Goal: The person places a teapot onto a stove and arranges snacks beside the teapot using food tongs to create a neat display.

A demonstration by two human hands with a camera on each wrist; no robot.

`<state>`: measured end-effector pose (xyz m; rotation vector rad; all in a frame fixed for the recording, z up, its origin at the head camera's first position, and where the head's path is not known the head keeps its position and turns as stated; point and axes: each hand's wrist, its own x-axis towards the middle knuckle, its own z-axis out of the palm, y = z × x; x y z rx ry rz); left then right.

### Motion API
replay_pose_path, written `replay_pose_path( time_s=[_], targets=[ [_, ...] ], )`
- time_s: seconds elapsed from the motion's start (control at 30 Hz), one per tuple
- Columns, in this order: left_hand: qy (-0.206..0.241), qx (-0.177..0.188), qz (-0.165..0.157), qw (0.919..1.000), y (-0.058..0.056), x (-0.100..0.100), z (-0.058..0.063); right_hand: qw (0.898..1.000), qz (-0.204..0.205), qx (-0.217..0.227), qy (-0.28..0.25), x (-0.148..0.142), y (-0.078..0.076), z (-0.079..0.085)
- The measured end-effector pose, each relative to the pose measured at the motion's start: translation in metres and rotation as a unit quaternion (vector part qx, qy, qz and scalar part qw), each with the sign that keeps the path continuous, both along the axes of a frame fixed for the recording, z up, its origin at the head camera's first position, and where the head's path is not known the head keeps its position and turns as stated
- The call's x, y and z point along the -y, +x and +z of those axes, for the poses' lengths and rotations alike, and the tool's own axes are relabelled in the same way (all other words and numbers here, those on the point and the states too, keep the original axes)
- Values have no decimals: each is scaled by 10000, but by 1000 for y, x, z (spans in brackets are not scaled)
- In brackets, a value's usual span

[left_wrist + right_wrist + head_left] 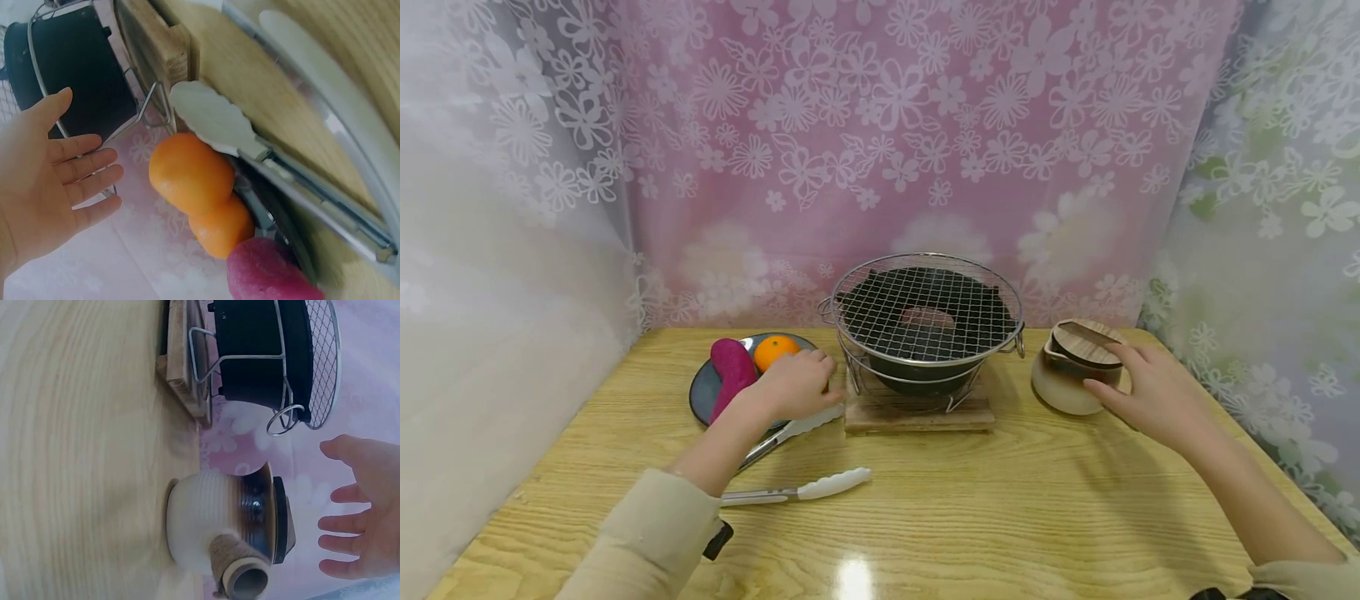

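Left grip (796, 384) outstretched; right grip (1161, 395) likewise

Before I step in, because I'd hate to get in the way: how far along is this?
Looks done: the mesh rack tops the black bowl, above the wooden board.
In hand: nothing gripped; the left hand hovers near the oranges, the right hand near the teapot.
Probably left: handling the food, since the purple root lies on the plate, and any use of the tongs, which lie unheld.
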<state>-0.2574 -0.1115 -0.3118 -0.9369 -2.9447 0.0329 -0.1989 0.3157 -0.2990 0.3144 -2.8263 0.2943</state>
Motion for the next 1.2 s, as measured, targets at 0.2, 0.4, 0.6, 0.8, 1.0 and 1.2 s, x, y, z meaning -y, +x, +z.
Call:
replay_pose_path(
  time_s=[0.2,0.4,0.6,0.8,1.0,1.2],
  targets=[
    [-34,87,-102,9999,1,-7,-11,9999,-79,129,-54,-6,3,-5],
    [-200,79,-150,9997,0,-15,-22,9990,-249,345,-140,-11,4,-8],
    [-386,47,-164,9991,2,-21,-30,9987,-329,358,-177,-16,3,-12],
    [-541,-12,-257,9982,5,-24,-39,9993,-372,68,22,-19,4,-21],
    [-591,74,-293,9978,8,-27,-44,9982,-373,-442,181,-21,4,-29],
    [-626,238,-325,9972,9,-29,-50,9984,-396,-357,188,-22,4,-32]
  ],
)
